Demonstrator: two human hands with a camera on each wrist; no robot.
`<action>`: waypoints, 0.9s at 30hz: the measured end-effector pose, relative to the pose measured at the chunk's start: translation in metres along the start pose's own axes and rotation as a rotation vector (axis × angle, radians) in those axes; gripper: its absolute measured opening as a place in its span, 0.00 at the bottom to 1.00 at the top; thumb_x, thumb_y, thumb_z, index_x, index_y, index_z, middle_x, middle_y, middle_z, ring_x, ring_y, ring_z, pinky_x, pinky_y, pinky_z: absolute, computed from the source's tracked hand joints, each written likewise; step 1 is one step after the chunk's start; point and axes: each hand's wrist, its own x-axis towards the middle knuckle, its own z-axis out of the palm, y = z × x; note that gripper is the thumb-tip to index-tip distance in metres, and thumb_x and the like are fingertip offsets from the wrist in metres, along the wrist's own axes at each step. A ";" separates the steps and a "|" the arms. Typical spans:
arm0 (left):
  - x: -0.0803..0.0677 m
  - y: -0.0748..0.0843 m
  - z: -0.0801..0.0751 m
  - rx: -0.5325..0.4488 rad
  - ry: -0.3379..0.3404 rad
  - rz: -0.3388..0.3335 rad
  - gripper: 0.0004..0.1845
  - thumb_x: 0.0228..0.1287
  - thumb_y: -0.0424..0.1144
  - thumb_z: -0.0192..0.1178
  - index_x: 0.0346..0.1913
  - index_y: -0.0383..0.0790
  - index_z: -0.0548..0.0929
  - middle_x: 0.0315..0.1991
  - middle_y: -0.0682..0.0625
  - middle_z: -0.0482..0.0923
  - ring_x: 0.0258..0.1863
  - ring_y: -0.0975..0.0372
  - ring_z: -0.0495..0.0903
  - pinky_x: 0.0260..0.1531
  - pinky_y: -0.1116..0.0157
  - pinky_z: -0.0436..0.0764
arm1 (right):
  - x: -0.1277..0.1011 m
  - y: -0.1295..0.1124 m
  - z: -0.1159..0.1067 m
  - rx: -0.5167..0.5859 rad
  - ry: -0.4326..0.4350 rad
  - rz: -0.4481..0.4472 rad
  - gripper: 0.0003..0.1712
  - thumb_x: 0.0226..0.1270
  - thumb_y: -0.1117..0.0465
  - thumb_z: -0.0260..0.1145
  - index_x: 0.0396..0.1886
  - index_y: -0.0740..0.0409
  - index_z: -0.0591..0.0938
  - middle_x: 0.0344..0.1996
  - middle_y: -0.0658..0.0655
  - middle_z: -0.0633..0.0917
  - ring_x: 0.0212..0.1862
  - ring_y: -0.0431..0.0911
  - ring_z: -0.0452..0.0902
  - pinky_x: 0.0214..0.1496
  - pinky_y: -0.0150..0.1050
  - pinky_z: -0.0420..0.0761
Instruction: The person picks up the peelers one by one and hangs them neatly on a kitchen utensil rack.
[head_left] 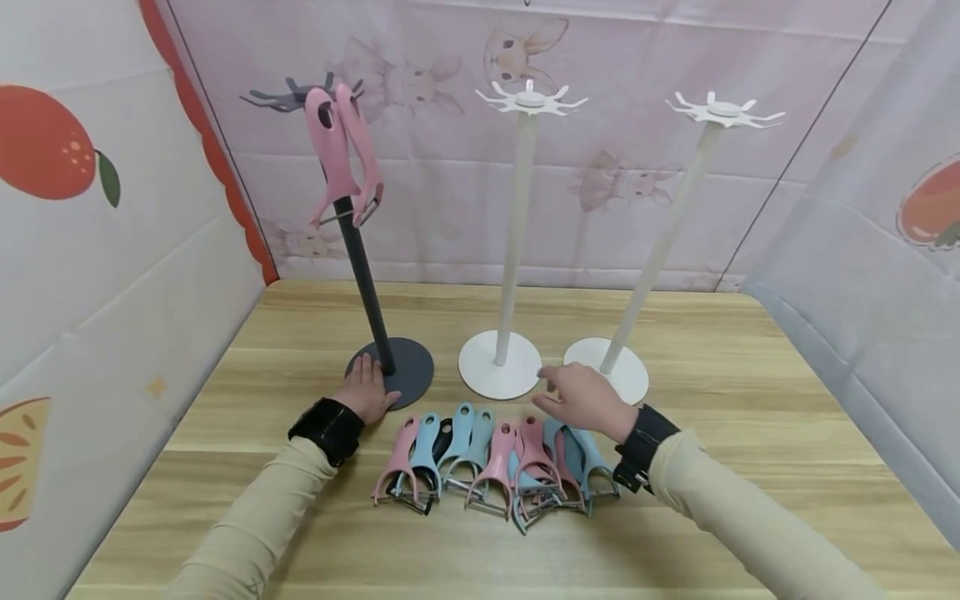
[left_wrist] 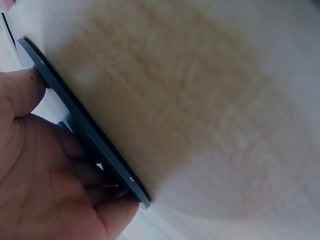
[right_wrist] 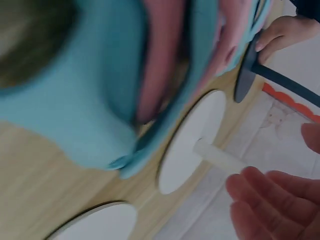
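My left hand (head_left: 366, 392) rests flat on the round base of the dark grey stand (head_left: 414, 367), fingers spread beside its post. Two pink peelers (head_left: 335, 158) hang from that stand's hooks. My right hand (head_left: 588, 398) holds nothing; it hovers between the bases of the middle white stand (head_left: 480, 367) and the right white stand (head_left: 634, 377), above the far edge of a peeler pile. In the right wrist view its fingers (right_wrist: 270, 200) are loosely extended. Pink, light blue and black peelers lie in the pile, among them a pink peeler (head_left: 501, 458) and a blue peeler (head_left: 424, 442).
Both white stands carry bare hook rings, the middle ring (head_left: 530, 100) and the right ring (head_left: 723, 110). Everything stands on a wood-grain table (head_left: 262, 417). Printed cloth (head_left: 435, 208) hangs behind and at both sides.
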 end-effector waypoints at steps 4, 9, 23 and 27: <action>0.000 0.000 -0.002 -0.001 -0.002 -0.005 0.35 0.71 0.45 0.42 0.63 0.15 0.51 0.65 0.22 0.41 0.66 0.38 0.42 0.64 0.51 0.49 | -0.018 0.011 0.003 -0.057 -0.142 0.123 0.11 0.56 0.57 0.66 0.25 0.60 0.79 0.16 0.50 0.74 0.19 0.41 0.69 0.19 0.34 0.69; -0.002 0.001 -0.004 -0.006 -0.003 -0.002 0.35 0.70 0.46 0.43 0.63 0.14 0.51 0.64 0.21 0.41 0.66 0.38 0.42 0.63 0.50 0.50 | -0.037 0.016 0.009 -0.055 -0.310 0.263 0.12 0.54 0.60 0.66 0.20 0.58 0.73 0.14 0.49 0.66 0.18 0.43 0.62 0.18 0.34 0.60; 0.002 0.000 0.001 -0.044 -0.027 -0.025 0.36 0.70 0.46 0.43 0.64 0.16 0.49 0.65 0.23 0.39 0.66 0.38 0.40 0.63 0.49 0.49 | -0.052 0.036 0.018 0.013 -0.298 0.328 0.11 0.43 0.65 0.65 0.16 0.56 0.69 0.13 0.49 0.67 0.18 0.42 0.62 0.18 0.34 0.60; 0.003 -0.001 0.001 -0.040 -0.030 -0.027 0.36 0.70 0.47 0.42 0.64 0.16 0.49 0.65 0.23 0.38 0.66 0.38 0.40 0.63 0.49 0.49 | -0.049 0.038 0.004 0.019 -0.235 0.314 0.11 0.46 0.65 0.65 0.16 0.56 0.70 0.13 0.49 0.68 0.18 0.42 0.63 0.18 0.33 0.62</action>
